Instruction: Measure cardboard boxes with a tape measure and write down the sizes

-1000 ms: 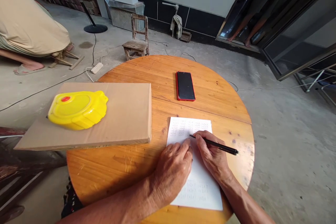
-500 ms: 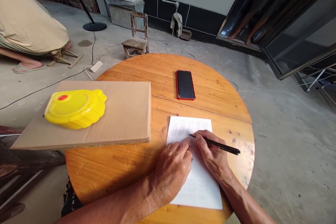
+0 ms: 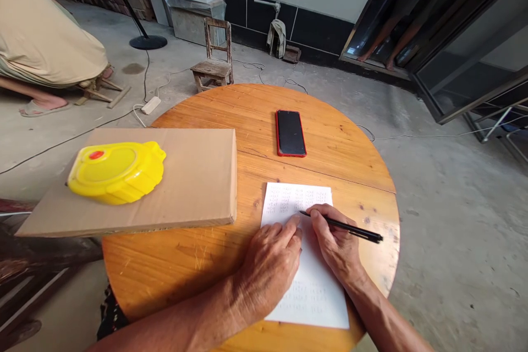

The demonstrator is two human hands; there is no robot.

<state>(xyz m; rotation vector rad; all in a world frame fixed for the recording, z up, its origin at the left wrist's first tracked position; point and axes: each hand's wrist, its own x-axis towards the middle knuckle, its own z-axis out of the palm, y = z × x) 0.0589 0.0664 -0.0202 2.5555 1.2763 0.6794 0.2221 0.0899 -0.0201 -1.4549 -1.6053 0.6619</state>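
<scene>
A white sheet of paper (image 3: 315,264) with rows of small handwritten characters at its top and bottom lies on the round wooden table. My right hand (image 3: 336,239) is closed around a black pen (image 3: 355,228), whose tip meets the paper just below the upper rows. Beside the pen tip, my left hand (image 3: 270,267) rests on the sheet's left part with its fingers laid down and nothing held in them. Part of the writing is hidden beneath my hands.
A red-edged phone (image 3: 291,133) lies beyond the paper on the wooden table (image 3: 198,115). At left, a cardboard box (image 3: 202,176) overhangs the table edge and carries a yellow case with a red button (image 3: 117,170). A small wooden chair (image 3: 214,69) stands behind. Another person's foot (image 3: 47,103) shows at far left.
My right hand and the pen have shifted slightly to the right along the line of writing. The left hand stays nearly where it was.
</scene>
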